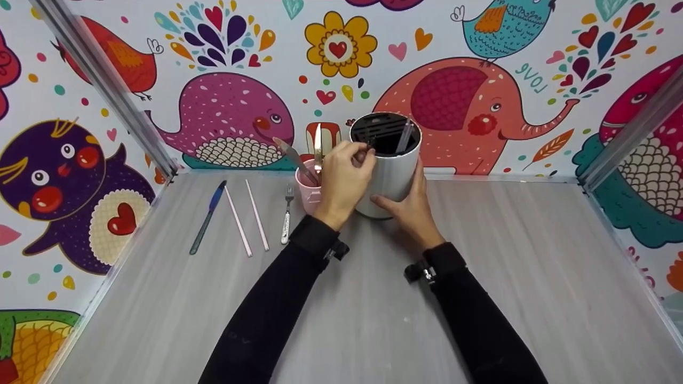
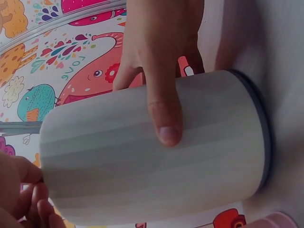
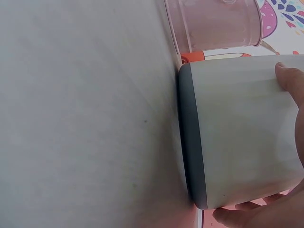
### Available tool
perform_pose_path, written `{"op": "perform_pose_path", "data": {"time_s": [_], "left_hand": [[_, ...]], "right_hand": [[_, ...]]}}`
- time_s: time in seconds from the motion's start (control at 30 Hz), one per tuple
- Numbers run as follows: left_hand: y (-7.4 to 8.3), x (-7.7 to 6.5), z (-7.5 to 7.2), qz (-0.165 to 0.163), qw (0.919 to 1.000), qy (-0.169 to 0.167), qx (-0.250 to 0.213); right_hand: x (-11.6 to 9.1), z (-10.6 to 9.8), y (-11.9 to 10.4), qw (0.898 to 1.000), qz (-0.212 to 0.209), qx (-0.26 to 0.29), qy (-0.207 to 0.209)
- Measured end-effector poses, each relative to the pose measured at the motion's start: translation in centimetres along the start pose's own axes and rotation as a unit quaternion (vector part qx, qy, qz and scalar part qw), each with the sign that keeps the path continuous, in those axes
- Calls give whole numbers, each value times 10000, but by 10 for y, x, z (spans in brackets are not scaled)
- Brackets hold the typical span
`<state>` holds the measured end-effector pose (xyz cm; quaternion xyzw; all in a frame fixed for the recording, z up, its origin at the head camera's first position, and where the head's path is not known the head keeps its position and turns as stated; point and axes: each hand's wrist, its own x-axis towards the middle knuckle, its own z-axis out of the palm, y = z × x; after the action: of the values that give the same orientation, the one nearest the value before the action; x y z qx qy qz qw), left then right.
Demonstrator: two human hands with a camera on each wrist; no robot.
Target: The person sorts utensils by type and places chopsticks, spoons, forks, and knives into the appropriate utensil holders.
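Observation:
A light grey cylindrical utensil holder [image 1: 392, 178] with a black slotted top stands upright on the table. Two translucent sticks [image 1: 405, 136] poke up from its slots. My right hand [image 1: 413, 210] grips the holder low on its side, thumb across the front and fingers behind, as the left wrist view also shows. At the near-left rim, the fingers of my left hand [image 1: 347, 176] are curled; whether they pinch something there is hidden. Just left of this hand, a pink bucket-shaped cup [image 1: 309, 198] holds several metal-bladed pieces of cutlery, probably knives.
A fork [image 1: 286, 218] with a speckled white handle lies in front of the pink cup. Farther left lie two pale pink sticks [image 1: 238, 221] and a slim blue and grey-green tool [image 1: 207, 218]. Printed panels [image 1: 336, 96] wall off the back and sides.

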<state>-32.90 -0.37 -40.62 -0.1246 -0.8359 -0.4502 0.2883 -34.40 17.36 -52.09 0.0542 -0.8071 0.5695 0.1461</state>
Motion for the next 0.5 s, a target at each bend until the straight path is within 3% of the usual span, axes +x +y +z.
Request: {"op": "perform_pose_path", "data": {"time_s": [0.5], "left_hand": [[-13, -16, -7, -54, 9999, 85, -96]], "right_hand": [[0, 0, 2, 9999, 82, -116, -33]]}}
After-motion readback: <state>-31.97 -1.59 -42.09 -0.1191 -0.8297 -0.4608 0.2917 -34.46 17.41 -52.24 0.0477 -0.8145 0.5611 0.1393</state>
